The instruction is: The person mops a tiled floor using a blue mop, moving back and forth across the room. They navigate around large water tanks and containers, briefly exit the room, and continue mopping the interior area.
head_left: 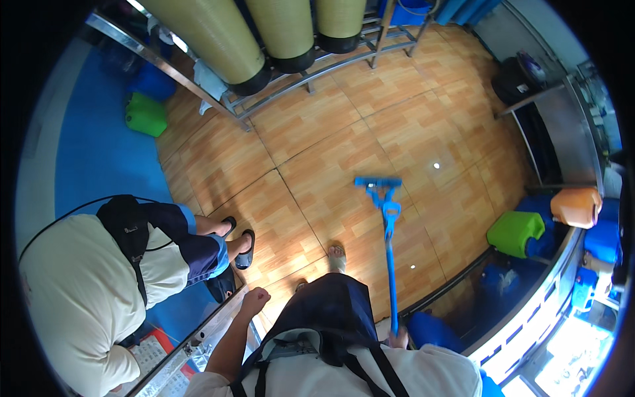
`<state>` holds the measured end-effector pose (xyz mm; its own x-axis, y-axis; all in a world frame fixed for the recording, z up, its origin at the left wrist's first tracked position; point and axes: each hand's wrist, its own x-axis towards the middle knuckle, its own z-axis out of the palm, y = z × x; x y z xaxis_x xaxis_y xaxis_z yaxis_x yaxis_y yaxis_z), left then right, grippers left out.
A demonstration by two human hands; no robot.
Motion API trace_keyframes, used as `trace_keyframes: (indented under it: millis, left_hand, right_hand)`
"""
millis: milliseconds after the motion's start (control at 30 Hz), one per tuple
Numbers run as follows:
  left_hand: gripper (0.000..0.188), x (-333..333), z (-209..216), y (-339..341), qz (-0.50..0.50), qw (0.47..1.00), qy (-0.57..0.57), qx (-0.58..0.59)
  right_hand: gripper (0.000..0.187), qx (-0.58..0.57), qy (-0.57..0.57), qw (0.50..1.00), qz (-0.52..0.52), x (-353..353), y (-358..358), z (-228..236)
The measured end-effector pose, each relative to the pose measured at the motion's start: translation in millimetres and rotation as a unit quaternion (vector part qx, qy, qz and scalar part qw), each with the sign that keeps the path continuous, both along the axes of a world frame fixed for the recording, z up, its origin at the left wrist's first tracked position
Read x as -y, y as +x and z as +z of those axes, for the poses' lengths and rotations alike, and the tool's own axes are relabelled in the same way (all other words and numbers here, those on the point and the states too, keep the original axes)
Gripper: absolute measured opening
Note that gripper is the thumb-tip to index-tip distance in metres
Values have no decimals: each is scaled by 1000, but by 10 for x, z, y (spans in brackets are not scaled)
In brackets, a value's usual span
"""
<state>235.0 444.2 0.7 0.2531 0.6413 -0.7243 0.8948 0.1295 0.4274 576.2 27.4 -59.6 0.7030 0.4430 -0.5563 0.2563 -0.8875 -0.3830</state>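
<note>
Brown tiled floor (331, 172), blue wall (99, 145)

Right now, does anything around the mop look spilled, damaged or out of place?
Nothing clearly stands out. The blue mop in the right hand looks intact. Two small bright spots on the floor look like glare, though I can't rule out spilled drops.

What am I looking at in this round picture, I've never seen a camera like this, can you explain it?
There's no robot here: a person wears a fisheye camera on their head, pointing down, so straight edges bend. Their right hand holds a blue mop near the end of its handle; the mop's head seems to rest on the wood-patterned floor. Their left hand is curled, with nothing visible in it. Farther ahead stand three tan cylinders. A co-worker is at the left.
</note>
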Motion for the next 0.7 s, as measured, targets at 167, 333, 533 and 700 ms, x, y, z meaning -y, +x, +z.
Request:
trace_keyframes:
  millis: [167, 333, 533, 700]
  left_hand:
    - [26, -43, -55, -84, -63, 998, -6, -21]
    - [28, 13, -150, -119, -114, 990, -46, -65]
    - [29, -57, -43, 162, -84, 994, -34, -56]
    - [28, -82, 140, 488, -22, 999, -20, -27]
  right_hand:
    - [20, -120, -158, 969, -147, 805, -637, 930]
    - [19, -168, -103, 946, -259, 199, -380, 654]
    - [24, -160, 116, 906, -374, -2080, 1047, -322]
    - [20, -148, 266, 854, -423, -3942, 2941, -594]
